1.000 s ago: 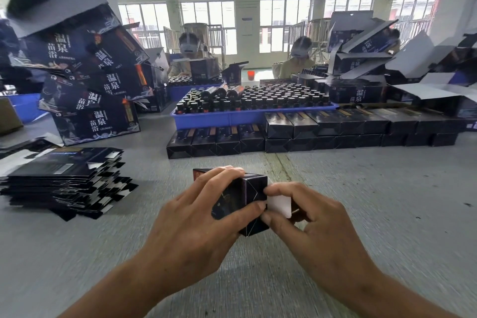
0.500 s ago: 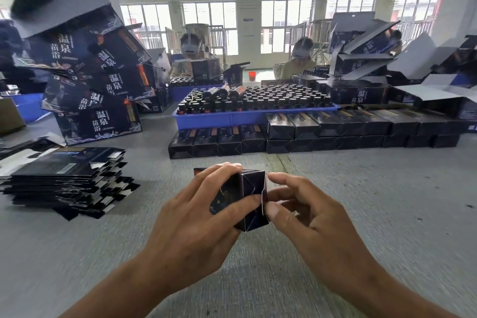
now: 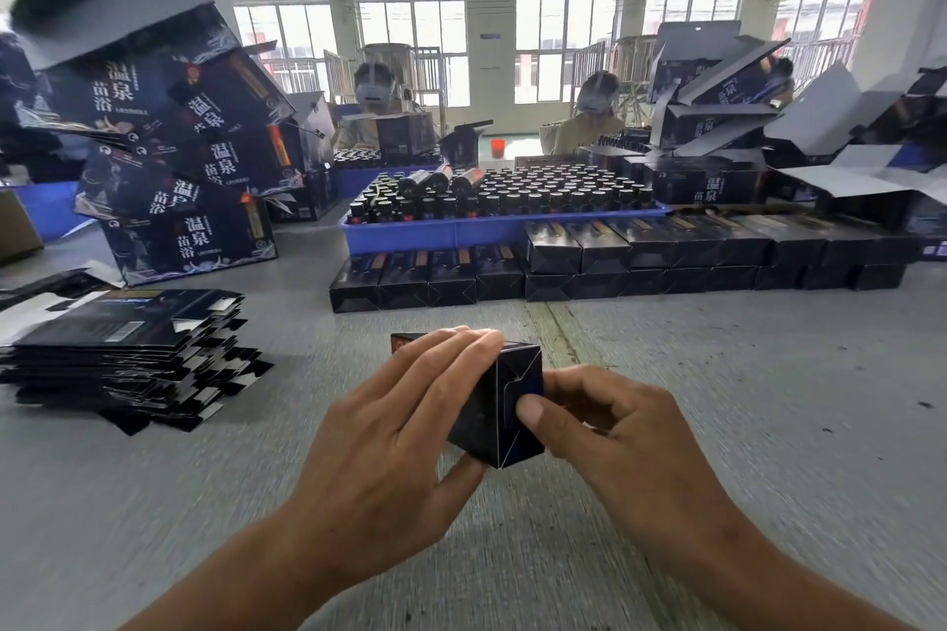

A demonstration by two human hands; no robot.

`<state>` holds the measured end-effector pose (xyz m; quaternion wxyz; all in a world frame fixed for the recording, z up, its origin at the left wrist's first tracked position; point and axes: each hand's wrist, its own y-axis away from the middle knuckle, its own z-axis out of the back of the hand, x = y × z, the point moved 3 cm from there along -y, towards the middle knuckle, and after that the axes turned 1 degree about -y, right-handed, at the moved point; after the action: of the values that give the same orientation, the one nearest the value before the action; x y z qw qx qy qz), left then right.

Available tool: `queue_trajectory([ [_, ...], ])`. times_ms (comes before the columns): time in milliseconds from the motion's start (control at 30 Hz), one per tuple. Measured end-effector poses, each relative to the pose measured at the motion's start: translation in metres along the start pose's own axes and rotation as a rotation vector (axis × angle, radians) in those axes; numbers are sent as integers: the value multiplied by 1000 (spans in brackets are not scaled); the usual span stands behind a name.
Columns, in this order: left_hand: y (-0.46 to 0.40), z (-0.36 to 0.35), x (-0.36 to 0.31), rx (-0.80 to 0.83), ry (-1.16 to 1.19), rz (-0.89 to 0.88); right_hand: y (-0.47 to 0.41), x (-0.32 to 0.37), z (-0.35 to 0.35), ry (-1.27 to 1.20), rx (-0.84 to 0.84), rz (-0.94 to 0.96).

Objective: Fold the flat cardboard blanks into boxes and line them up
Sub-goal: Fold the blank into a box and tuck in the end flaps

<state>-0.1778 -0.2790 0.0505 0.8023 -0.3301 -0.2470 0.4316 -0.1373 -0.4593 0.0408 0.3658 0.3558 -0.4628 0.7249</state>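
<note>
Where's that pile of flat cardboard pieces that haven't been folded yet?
In the head view, the stack of flat black cardboard blanks lies on the grey table at the left, in front of the leaning large dark printed cartons.

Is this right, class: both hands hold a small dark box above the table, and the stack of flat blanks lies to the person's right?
Not quite. The head view shows the stack of flat blanks on the person's left, not the right. The rest stands: the left hand and right hand hold the small dark box above the table.
</note>
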Motion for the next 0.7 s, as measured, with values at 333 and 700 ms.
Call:
queue_trajectory([
  [333,0,-1,-3,-3,2,-37,1,-2,2,79,-64,-23],
  [700,1,0,2,-20,53,5,-1,1,7,10,27,3],
])
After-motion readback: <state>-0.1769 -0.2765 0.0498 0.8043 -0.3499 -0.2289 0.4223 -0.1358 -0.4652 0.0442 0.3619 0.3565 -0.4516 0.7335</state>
